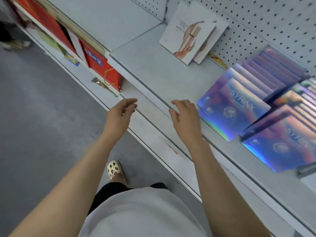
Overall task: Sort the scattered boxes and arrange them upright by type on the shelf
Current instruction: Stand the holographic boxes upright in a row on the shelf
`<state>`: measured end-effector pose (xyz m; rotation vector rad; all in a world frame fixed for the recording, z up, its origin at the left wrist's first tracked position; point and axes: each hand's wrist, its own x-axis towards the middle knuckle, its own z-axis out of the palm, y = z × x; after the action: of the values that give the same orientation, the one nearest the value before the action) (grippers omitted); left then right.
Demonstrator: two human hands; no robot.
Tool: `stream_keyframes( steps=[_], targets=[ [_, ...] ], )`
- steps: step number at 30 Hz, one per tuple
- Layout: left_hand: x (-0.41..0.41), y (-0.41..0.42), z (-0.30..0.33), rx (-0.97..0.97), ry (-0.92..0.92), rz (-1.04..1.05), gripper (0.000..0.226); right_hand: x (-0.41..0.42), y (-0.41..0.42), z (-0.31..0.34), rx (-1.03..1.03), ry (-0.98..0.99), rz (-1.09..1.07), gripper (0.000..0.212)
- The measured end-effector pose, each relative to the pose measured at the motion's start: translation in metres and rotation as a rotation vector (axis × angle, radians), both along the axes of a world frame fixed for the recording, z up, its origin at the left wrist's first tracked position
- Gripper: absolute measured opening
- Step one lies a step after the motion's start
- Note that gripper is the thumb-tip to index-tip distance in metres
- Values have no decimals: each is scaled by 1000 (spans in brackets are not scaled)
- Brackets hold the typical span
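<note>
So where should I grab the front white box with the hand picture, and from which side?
Likely by its two upright side edges, coming from the front. The white box stands upright, leaning back on another behind it, with bare shelf ahead. Both hands, left and right, are free.

Boxes upright on the shelf (pixel 153 69)
White boxes (pixel 189 33) stand at the back, left of two rows of SYRINX boxes (pixel 239 106).

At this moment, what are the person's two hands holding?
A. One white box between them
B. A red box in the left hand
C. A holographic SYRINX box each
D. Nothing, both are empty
D: the left hand and right hand hover by the shelf edge with relaxed fingers, touching no box.
</note>
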<state>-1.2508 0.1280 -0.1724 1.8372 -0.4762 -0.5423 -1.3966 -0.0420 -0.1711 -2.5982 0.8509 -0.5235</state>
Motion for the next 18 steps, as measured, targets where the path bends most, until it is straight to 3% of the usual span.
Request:
stream_keyframes(
  steps=[5, 18],
  targets=[
    [84, 52, -10, 45, 12, 62, 26, 95, 40, -9, 132, -1, 105, 29],
    [314, 107, -14, 89, 34, 247, 27, 359, 79, -15, 184, 76, 325, 33]
  ],
)
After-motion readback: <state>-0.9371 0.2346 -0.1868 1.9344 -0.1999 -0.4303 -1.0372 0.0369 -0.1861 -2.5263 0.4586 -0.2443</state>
